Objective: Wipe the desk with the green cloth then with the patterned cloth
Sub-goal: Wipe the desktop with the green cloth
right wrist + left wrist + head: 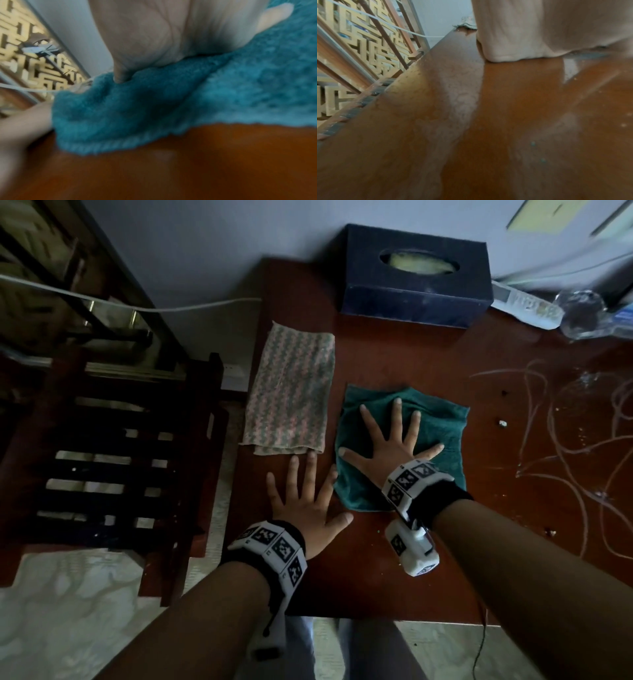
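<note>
The green cloth lies rumpled on the brown desk. My right hand presses flat on it with fingers spread. In the right wrist view the palm sits on the teal cloth. The patterned pink-and-green cloth lies folded along the desk's left side. My left hand rests flat on the bare desk just below it, fingers spread, its fingertips almost at the cloth's near edge. In the left wrist view the palm lies on the wood.
A dark blue tissue box stands at the back. White scribbled marks and crumbs cover the desk's right part. A remote and clear glass item lie at the back right. A dark wooden chair stands left of the desk.
</note>
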A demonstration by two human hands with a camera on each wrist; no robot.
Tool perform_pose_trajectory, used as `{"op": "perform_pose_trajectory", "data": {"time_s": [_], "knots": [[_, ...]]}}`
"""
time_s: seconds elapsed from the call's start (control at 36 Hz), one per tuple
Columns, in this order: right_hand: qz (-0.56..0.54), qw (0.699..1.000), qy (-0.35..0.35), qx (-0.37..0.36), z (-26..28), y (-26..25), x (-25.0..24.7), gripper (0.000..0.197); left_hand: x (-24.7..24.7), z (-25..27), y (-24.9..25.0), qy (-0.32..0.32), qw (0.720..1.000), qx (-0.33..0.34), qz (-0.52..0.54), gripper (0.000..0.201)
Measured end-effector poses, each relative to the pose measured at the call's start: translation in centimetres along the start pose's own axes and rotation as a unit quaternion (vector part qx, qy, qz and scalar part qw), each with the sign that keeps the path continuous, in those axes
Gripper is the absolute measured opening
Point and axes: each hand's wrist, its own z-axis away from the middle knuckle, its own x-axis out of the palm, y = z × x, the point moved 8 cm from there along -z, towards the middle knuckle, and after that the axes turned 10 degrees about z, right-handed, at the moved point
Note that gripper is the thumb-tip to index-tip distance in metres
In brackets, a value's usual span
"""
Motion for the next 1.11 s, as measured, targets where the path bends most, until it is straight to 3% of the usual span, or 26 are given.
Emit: {"op": "perform_pose_trajectory", "data": {"time_s": [0.19,0.47,0.75,0.83,0.94,1.06,1.11], "knots": [[0.039,0.997,0.018,-0.058,1.7,0.1,1.4,0.081,0.0,-0.1,0.0,0.034,0.999,-0.016,0.035,0.064],[0.088,0.988,0.016,-0.124,5.8,0.7,4.4,0.082,-0.3,0.1,-0.1,0.078,0.995,-0.029,0.054,0.062],[0.144,0.966,0.031,-0.214,8.9,2.5,6.9,0.081,-0.4,0.4,-0.2,0.099,0.995,-0.026,-0.004,0.093],[0.156,0.96,0.022,-0.232,9.3,3.0,6.9,0.084,-0.5,1.2,0.0,0.131,0.991,-0.025,0.001,0.091],[0.096,0.973,0.028,-0.208,10.1,2.7,5.8,0.094,1.0,2.5,-1.2,0.147,0.985,-0.075,0.043,0.077],[0.039,0.992,0.052,-0.106,10.1,1.9,5.9,0.084,2.1,2.6,-1.3,0.14,0.984,-0.097,0.043,0.071],[0.039,0.994,0.05,-0.089,10.2,1.4,6.9,0.079,2.2,2.3,-1.2,0.142,0.983,-0.108,0.049,0.07]]}}
